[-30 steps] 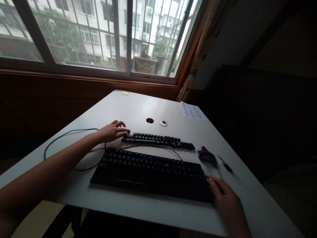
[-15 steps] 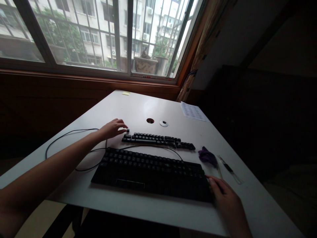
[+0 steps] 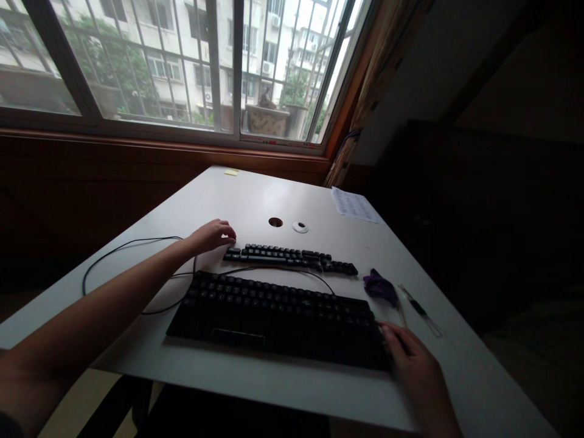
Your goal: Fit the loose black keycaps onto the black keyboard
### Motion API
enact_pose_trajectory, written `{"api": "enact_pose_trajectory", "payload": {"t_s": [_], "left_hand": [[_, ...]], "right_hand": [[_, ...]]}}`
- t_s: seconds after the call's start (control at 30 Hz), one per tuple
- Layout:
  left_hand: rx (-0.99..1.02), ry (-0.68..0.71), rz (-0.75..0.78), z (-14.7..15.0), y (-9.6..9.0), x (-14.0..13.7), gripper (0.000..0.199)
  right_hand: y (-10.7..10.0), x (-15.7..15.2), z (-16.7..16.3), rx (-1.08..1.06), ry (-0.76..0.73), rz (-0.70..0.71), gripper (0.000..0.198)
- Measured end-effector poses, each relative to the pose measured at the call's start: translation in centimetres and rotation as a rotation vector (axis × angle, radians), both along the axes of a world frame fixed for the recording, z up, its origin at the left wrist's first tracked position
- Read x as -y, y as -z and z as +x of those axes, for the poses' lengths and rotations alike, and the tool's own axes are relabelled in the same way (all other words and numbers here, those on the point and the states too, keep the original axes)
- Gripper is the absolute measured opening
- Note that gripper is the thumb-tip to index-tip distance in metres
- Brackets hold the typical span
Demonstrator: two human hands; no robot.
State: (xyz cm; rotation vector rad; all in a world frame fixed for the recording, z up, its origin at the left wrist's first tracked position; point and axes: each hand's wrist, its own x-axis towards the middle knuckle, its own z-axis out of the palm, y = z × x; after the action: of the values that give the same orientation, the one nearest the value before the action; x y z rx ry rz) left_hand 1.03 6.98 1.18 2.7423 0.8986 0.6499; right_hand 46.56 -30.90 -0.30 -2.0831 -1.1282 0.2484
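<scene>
A black keyboard [image 3: 283, 328] lies near the table's front edge, with keys in its upper rows and a bare dark lower section. Behind it, loose black keycaps [image 3: 274, 255] are lined up in rows. My left hand [image 3: 213, 236] is at the left end of those rows, its fingertips closed around a small keycap that they now mostly hide. At the keyboard's right end is my right hand [image 3: 413, 359], thumb and fingers closed on the edge. A black cable [image 3: 132, 242] loops from behind the keyboard to the left.
Right of the keyboard are a purple cloth [image 3: 379, 287] and a thin tool with a dark handle and wire end [image 3: 417, 307]. Farther back are a table hole [image 3: 275, 222], its white round cover [image 3: 300, 227], a printed sheet [image 3: 353, 205] and a yellow note [image 3: 231, 172].
The left fingers have closed down over the small keycap, which showed beside the fingertips before. My right hand stays at the keyboard's edge. The view has shifted slightly.
</scene>
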Motion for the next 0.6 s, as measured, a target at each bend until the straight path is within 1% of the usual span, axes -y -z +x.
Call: {"api": "enact_pose_trajectory", "payload": {"t_s": [0.2, 0.27, 0.33, 0.43, 0.53, 0.6], "left_hand": [[0.078, -0.004, -0.010, -0.7, -0.3, 0.7, 0.031], [0.114, 0.003, 0.003, -1.2, -0.9, 1.4, 0.036], [0.146, 0.015, 0.016, -1.9, -1.6, 2.7, 0.038], [0.169, 0.047, 0.030, -3.5, -3.1, 6.1, 0.034], [0.174, 0.113, 0.054, -5.2, -4.5, 10.9, 0.020], [0.147, 0.117, 0.062, -6.2, -5.1, 14.1, 0.014]], "right_hand": [[-0.1, -0.1, 0.0, -0.010, 0.009, 0.000, 0.049], [-0.1, 0.0, 0.0, -0.008, 0.009, 0.005, 0.049], [0.0, 0.0, 0.0, -0.002, 0.001, 0.013, 0.049], [0.1, 0.0, 0.0, 0.007, -0.005, 0.017, 0.048], [0.0, 0.0, -0.1, 0.014, -0.003, 0.012, 0.047], [0.0, 0.0, -0.2, 0.018, -0.003, 0.009, 0.048]]}}
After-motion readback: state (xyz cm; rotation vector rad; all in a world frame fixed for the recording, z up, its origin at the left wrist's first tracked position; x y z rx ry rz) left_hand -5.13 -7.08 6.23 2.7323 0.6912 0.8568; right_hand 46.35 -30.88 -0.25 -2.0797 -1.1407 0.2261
